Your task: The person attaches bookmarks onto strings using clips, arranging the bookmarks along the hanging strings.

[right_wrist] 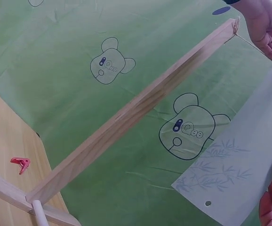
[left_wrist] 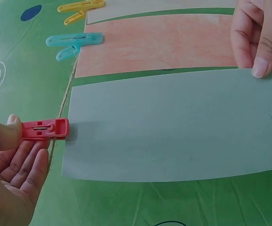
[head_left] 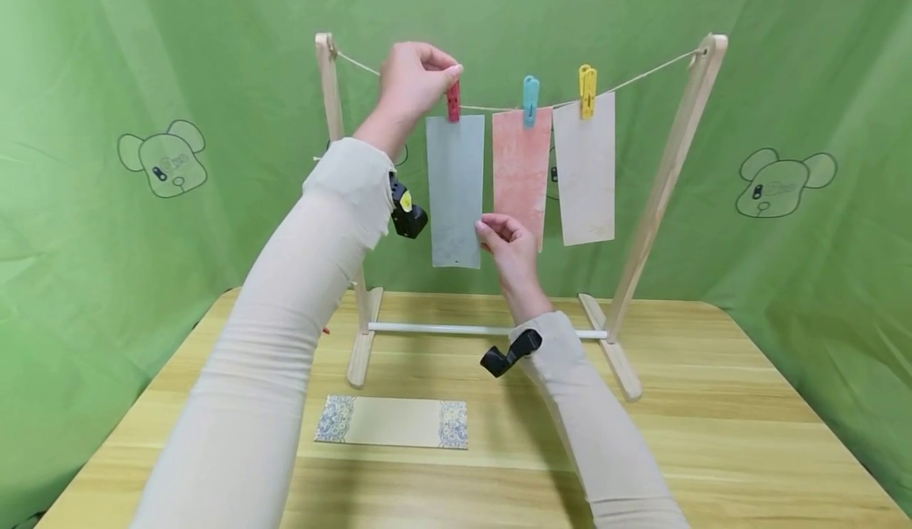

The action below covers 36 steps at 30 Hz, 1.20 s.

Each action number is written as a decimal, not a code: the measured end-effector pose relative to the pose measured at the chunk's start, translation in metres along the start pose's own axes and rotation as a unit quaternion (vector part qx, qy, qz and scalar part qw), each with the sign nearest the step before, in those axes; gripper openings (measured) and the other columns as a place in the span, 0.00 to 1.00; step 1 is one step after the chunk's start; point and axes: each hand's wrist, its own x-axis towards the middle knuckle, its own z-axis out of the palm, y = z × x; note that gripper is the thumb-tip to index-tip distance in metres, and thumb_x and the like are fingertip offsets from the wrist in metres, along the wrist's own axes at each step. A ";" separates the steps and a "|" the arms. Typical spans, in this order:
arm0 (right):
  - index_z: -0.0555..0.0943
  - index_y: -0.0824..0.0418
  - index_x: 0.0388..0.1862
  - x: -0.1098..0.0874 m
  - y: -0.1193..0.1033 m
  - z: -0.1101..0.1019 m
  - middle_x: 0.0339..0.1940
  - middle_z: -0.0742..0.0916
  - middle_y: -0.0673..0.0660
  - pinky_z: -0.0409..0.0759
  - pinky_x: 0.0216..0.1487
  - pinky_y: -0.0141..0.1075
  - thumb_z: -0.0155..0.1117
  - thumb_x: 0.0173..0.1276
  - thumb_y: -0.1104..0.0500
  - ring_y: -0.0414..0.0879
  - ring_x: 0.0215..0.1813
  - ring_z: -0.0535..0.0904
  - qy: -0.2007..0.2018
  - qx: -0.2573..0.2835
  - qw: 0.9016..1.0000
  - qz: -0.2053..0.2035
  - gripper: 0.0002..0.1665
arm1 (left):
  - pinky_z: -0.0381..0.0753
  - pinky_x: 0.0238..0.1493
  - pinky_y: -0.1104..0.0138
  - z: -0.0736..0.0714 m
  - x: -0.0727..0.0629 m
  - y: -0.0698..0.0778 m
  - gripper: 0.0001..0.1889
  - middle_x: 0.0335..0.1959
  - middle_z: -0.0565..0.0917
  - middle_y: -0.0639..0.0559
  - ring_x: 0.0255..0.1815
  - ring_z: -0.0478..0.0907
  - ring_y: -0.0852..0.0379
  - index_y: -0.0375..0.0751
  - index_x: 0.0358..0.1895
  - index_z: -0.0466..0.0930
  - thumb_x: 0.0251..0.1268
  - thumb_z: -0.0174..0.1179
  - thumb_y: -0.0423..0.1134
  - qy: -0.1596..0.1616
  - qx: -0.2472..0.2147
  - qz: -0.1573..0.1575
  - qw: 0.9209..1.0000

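Observation:
My left hand (head_left: 413, 78) pinches the handle end of a red clothespin (left_wrist: 44, 128) between thumb and fingers. The clothespin's tip overlaps the top edge of a pale blue paper strip (head_left: 456, 188) at the twine (head_left: 492, 108). Lower down, my right hand (head_left: 514, 260) pinches the right edge of that strip. A faint bamboo print (right_wrist: 216, 165) and a small hole (right_wrist: 208, 203) mark its bottom end. Beside it hang a coral strip (head_left: 520, 157) under a blue clothespin (head_left: 530, 101) and an off-white strip (head_left: 587, 173) under a yellow clothespin (head_left: 587, 92).
The twine runs between two wooden posts (head_left: 663, 196), joined low down by a white rod (head_left: 442, 329). On the table (head_left: 748, 434) lies a cream card (head_left: 395, 420) with blue patterned ends. Another red clothespin (right_wrist: 21, 165) lies by the left foot.

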 end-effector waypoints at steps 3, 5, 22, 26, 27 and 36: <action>0.80 0.58 0.32 0.000 0.000 0.001 0.28 0.83 0.48 0.79 0.35 0.26 0.65 0.61 0.69 0.37 0.30 0.77 0.002 0.009 1.000 0.002 0.07 | 0.75 0.43 0.73 0.000 0.000 0.001 0.09 0.38 0.84 0.56 0.38 0.75 0.63 0.44 0.42 0.84 0.60 0.64 0.42 -0.006 0.013 -0.002 1.000; 0.80 0.56 0.31 -0.001 0.000 0.002 0.28 0.83 0.48 0.79 0.35 0.26 0.65 0.61 0.69 0.37 0.30 0.77 0.002 0.010 1.000 0.002 0.08 | 0.75 0.42 0.73 0.000 -0.001 0.001 0.10 0.37 0.84 0.57 0.37 0.75 0.63 0.44 0.42 0.84 0.60 0.64 0.43 -0.011 0.024 -0.004 1.000; 0.80 0.57 0.31 -0.004 -0.001 0.004 0.26 0.83 0.47 0.79 0.34 0.27 0.65 0.61 0.69 0.36 0.30 0.77 -0.009 0.010 1.000 -0.004 0.07 | 0.75 0.39 0.73 0.003 -0.003 0.003 0.11 0.43 0.82 0.57 0.33 0.74 0.64 0.46 0.45 0.84 0.63 0.62 0.44 -0.062 0.038 -0.032 0.997; 0.80 0.56 0.30 -0.006 -0.002 0.004 0.27 0.83 0.48 0.79 0.34 0.26 0.66 0.61 0.68 0.37 0.30 0.78 -0.011 0.003 1.000 -0.002 0.07 | 0.77 0.44 0.74 0.001 -0.006 0.002 0.13 0.47 0.81 0.54 0.41 0.75 0.61 0.43 0.48 0.83 0.63 0.61 0.43 -0.083 0.010 -0.035 0.996; 0.80 0.56 0.30 -0.006 -0.002 0.004 0.27 0.83 0.47 0.79 0.34 0.26 0.65 0.61 0.68 0.37 0.30 0.77 -0.012 0.001 1.000 -0.003 0.07 | 0.77 0.45 0.74 0.000 -0.006 0.002 0.13 0.48 0.81 0.53 0.42 0.76 0.60 0.42 0.48 0.82 0.63 0.61 0.42 -0.087 -0.001 -0.034 0.996; 0.80 0.57 0.32 -0.004 -0.003 0.002 0.27 0.83 0.47 0.79 0.34 0.27 0.65 0.61 0.68 0.37 0.30 0.77 -0.012 -0.002 1.000 -0.009 0.06 | 0.76 0.48 0.73 -0.003 -0.010 0.006 0.17 0.51 0.81 0.51 0.47 0.76 0.59 0.41 0.53 0.80 0.61 0.63 0.39 -0.103 -0.030 -0.030 0.994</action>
